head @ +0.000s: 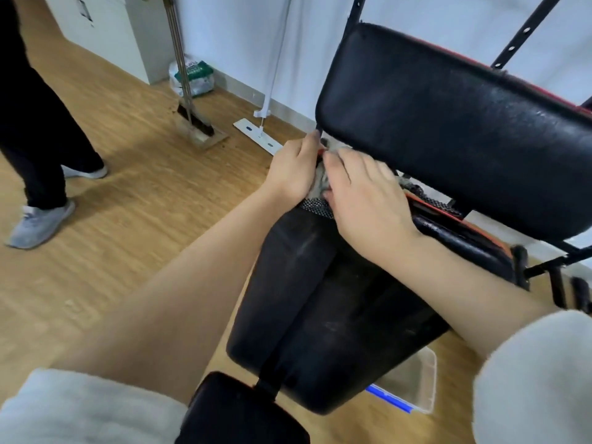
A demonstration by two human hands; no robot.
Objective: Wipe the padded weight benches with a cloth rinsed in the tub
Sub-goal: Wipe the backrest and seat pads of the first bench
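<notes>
A black padded weight bench fills the middle of the head view: its seat pad runs toward me and its tilted back pad rises at the upper right. A grey cloth is bunched in the gap between the two pads. My left hand and my right hand meet there, fingers curled round the cloth, which they mostly hide. A clear plastic tub with a blue edge sits on the floor under the seat's near right corner.
A person in dark trousers and grey shoes stands at the left on the wooden floor. A broom with dustpan, a flat white mop and a bag stand along the far wall. Black frame bars stick out at right.
</notes>
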